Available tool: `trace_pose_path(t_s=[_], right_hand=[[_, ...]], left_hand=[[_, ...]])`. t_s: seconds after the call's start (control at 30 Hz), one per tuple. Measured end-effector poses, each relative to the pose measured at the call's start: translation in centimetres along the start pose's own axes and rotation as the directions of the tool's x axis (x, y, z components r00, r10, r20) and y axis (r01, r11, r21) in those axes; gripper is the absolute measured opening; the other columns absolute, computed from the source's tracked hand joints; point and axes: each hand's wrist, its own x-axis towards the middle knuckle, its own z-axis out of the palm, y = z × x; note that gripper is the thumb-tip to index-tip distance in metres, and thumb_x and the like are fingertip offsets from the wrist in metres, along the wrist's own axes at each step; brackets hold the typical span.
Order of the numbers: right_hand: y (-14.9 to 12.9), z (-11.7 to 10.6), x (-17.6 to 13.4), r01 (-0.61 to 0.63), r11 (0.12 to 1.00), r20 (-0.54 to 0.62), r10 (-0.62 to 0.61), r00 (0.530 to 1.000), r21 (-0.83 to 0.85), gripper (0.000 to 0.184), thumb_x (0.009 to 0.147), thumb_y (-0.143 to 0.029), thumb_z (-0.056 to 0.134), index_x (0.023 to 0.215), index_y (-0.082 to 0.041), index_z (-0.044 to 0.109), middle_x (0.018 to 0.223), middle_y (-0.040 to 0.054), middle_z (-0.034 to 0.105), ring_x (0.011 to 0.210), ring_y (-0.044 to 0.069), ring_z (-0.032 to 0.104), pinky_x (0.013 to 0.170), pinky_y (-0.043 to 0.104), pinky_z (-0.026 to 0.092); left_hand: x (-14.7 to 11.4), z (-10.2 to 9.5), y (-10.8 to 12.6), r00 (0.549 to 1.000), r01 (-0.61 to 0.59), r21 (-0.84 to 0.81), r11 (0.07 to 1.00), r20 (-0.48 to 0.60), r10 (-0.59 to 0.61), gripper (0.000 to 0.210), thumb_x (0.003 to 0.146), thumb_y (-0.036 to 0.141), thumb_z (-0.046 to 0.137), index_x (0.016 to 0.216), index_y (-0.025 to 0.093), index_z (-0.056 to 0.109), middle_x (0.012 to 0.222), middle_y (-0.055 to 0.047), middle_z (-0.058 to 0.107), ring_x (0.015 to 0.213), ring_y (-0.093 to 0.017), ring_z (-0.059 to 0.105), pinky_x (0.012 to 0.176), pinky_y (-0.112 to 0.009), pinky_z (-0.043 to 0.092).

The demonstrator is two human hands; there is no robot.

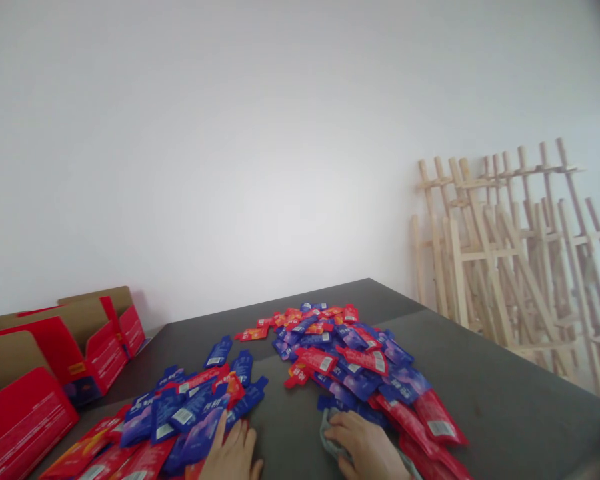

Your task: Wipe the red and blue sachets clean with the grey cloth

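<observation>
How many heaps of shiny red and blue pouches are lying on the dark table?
2. The left heap lies beside the red cardboard boxes, reaching the left hand; the right heap stretches back from beside the right hand. Another could hide behind the boxes.

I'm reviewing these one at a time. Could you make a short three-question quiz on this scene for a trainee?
1. Multiple choice: Which of the person's own hands is on the grey cloth? A) left; B) right; C) both.
2. True or false: The wooden easels stand beyond the right edge of the table.
3. Fill in the blank: The pouches beside the left hand are mainly red, orange and ____.

Key:
1. B, the right hand, with its fingers curled on it.
2. True.
3. Blue.
</observation>
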Motion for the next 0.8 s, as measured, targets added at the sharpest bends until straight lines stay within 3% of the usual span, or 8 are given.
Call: trace_pose_path(t_s=[0.13, 0.23, 0.4, 0.5, 0.6, 0.7, 0.8], right_hand=[[0.1, 0.1, 0.0, -0.001, 1.0, 0.001, 0.001, 1.0, -0.003, 0.051, 0.071, -0.011, 0.057, 0.117, -0.025, 0.072, 0.128, 0.005, 0.07, 0.115, 0.024, 0.063, 0.101, 0.029, 0.047], [0.1, 0.2, 0.1, -0.003, 1.0, 0.011, 0.003, 1.0, -0.007, 0.051, 0.069, -0.011, 0.058, 0.116, -0.026, 0.073, 0.127, 0.0047, 0.07, 0.113, 0.024, 0.063, 0.1, 0.029, 0.048], [0.2, 0.1, 0.0, 0.0, 1.0, -0.021, 0.0, 1.0, 0.02, 0.048, 0.071, -0.012, 0.058, 0.114, -0.025, 0.074, 0.125, 0.0044, 0.071, 0.113, 0.023, 0.063, 0.1, 0.028, 0.047], [0.3, 0.1, -0.1, 0.014, 0.999, -0.031, -0.013, 0.999, 0.033, 0.051, 0.069, -0.011, 0.057, 0.115, -0.025, 0.073, 0.124, 0.0038, 0.071, 0.113, 0.023, 0.064, 0.1, 0.028, 0.047], [0.6, 0.3, 0.0, 0.015, 0.999, -0.024, -0.014, 1.0, 0.029, 0.052, 0.068, -0.01, 0.057, 0.116, -0.026, 0.073, 0.126, 0.0033, 0.071, 0.114, 0.022, 0.064, 0.101, 0.028, 0.047], [1.0, 0.5, 0.1, 0.015, 1.0, -0.012, -0.015, 1.0, 0.019, 0.054, 0.067, -0.009, 0.058, 0.116, -0.026, 0.073, 0.128, 0.003, 0.07, 0.115, 0.022, 0.064, 0.101, 0.028, 0.047], [1.3, 0.7, 0.1, 0.028, 0.999, -0.023, -0.027, 0.999, 0.023, 0.055, 0.067, -0.009, 0.057, 0.116, -0.026, 0.073, 0.128, 0.0036, 0.07, 0.115, 0.022, 0.064, 0.1, 0.028, 0.048]], left_hand=[[0.8, -1.4, -2.0, 0.998, 0.064, 0.178, 0.982, -0.031, -0.059, 0.043, 0.092, 0.009, 0.039, 0.12, 0.009, 0.071, 0.126, -0.018, 0.071, 0.126, -0.031, 0.061, 0.118, -0.058, 0.03], [2.2, -2.6, -1.7, 0.998, 0.06, 0.186, 0.981, -0.016, -0.059, 0.04, 0.089, 0.005, 0.041, 0.11, 0.008, 0.074, 0.114, -0.018, 0.074, 0.117, -0.033, 0.065, 0.109, -0.053, 0.041], [6.8, -4.1, 3.3, 0.993, -0.035, 0.008, 0.999, -0.115, 0.036, 0.031, 0.093, 0.013, 0.049, 0.115, 0.011, 0.07, 0.117, -0.015, 0.072, 0.117, -0.03, 0.064, 0.102, -0.043, 0.047], [10.2, -3.9, 6.0, 0.991, -0.008, -0.023, 1.0, -0.13, 0.005, 0.038, 0.095, 0.021, 0.056, 0.129, 0.006, 0.061, 0.122, -0.018, 0.07, 0.118, -0.03, 0.064, 0.098, -0.041, 0.05], [12.5, -3.5, 7.0, 0.992, 0.022, -0.034, 0.999, -0.124, -0.027, 0.031, 0.096, 0.016, 0.055, 0.125, 0.007, 0.063, 0.12, -0.017, 0.07, 0.113, -0.027, 0.067, 0.092, -0.038, 0.053], [12.8, -3.2, 6.7, 0.994, 0.042, -0.02, 0.999, -0.103, -0.044, 0.018, 0.099, 0.017, 0.057, 0.112, 0.012, 0.068, 0.111, -0.009, 0.074, 0.102, -0.022, 0.071, 0.09, -0.039, 0.056], [11.0, -3.0, 5.7, 0.997, 0.042, 0.006, 0.999, -0.071, -0.042, 0.02, 0.095, 0.006, 0.054, 0.104, 0.01, 0.072, 0.102, -0.011, 0.077, 0.095, -0.023, 0.074, 0.086, -0.039, 0.058]])
